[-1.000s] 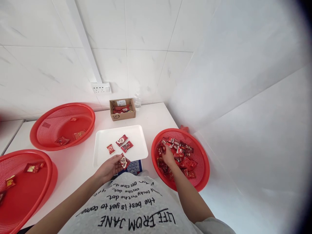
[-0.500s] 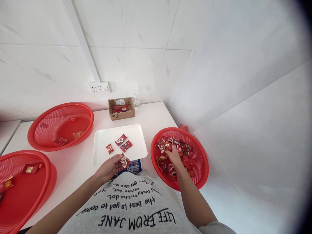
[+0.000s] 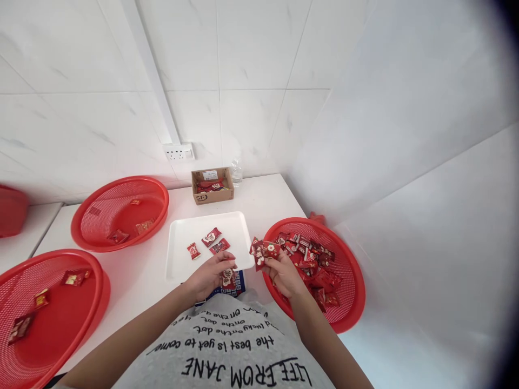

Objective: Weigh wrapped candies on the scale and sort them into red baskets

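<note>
Carton [image 3: 201,198] reads "SF"; your shirt [image 3: 227,337] reads "LIFE FROM JANE", "the best is yet to come". Your right hand [image 3: 286,274] has moved from inside the red basket [image 3: 357,278] to its left rim, fingers pinched on red packets [image 3: 264,250]. Left hand [image 3: 210,274] still pinches one packet [image 3: 227,279] by the white tray [image 3: 178,232].

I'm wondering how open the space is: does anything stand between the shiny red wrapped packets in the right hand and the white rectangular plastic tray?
Nothing visible does: the red packets in the right hand appear close beside the white tray, at its right side. The left hand overlaps only its near edge.
</note>
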A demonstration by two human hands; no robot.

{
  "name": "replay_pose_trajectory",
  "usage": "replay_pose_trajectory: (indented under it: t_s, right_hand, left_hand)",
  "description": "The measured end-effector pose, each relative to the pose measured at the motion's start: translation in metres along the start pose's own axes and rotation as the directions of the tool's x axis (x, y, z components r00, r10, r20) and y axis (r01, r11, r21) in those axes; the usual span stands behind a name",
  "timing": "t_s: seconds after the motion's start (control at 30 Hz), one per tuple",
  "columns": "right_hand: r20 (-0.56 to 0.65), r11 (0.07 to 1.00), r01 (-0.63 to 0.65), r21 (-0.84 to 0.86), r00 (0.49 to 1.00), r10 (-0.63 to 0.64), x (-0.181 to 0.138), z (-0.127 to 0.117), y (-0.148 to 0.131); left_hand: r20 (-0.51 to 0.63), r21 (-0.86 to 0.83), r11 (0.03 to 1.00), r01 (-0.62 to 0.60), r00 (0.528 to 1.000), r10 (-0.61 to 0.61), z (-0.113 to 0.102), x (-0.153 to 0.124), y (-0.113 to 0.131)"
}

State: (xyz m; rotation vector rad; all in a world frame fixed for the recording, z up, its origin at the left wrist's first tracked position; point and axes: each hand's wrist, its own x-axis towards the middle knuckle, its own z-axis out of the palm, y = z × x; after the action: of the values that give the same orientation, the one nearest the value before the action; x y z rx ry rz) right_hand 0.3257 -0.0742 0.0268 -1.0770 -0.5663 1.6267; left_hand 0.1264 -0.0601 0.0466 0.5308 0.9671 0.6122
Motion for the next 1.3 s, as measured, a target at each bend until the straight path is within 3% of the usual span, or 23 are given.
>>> replay_pose_trajectory:
  t_s: [0.1,0.23,0.4,0.47,0.57,0.63,0.77,0.93,1.03,1.13,1.3]
  right_hand:
    - [0.084,0.997,-0.041,-0.057,0.995,0.046,-0.003,0.02,0.005]
    - [0.154,0.996,-0.062,-0.067,0.986,0.071,-0.004,0.027,0.015]
    - [0.052,0.995,-0.096,-0.008,0.994,0.097,0.001,0.019,0.02]
    - [0.017,0.995,-0.095,-0.006,0.995,0.095,0.001,0.017,0.017]
    - [0.06,0.993,-0.089,-0.082,0.994,0.094,0.0,0.017,0.009]
    - [0.114,0.977,-0.091,-0.195,0.987,0.115,-0.001,0.02,0.004]
    - [0.158,0.92,-0.062,-0.386,0.979,0.132,-0.001,0.024,-0.001]
    - [0.126,0.941,-0.016,-0.337,0.99,0.061,0.003,0.027,0.006]
    - [0.137,0.95,-0.008,-0.313,0.989,0.054,0.002,0.027,0.01]
    - [0.179,0.91,0.0,-0.415,0.981,0.081,-0.001,0.027,0.013]
    - [0.201,0.884,0.064,-0.464,0.979,0.035,-0.003,0.027,0.016]
  left_hand:
    - [0.073,0.09,0.995,-0.053,0.996,0.047,0.012,-0.001,-0.002]
    - [0.001,0.068,0.992,-0.108,0.994,0.109,0.017,0.001,-0.006]
    - [-0.088,-0.07,0.997,-0.017,0.996,0.011,0.007,0.004,-0.007]
    - [-0.134,-0.065,0.997,-0.051,0.99,0.042,0.002,0.004,-0.007]
    - [-0.166,0.027,0.991,-0.13,0.977,0.133,-0.003,0.003,-0.006]
    - [-0.132,0.104,0.983,-0.15,0.978,0.163,-0.003,0.002,-0.005]
    - [-0.061,0.176,0.981,-0.078,0.994,0.089,0.0,-0.001,-0.004]
    - [0.085,0.277,0.961,0.004,0.996,-0.029,0.006,-0.006,-0.005]
    - [0.073,0.281,0.958,-0.055,0.997,0.036,0.007,-0.007,-0.004]
    - [0.019,0.266,0.956,-0.126,0.992,0.126,0.01,-0.007,-0.002]
    - [0.074,0.308,0.945,-0.112,0.993,0.093,0.012,-0.008,-0.002]
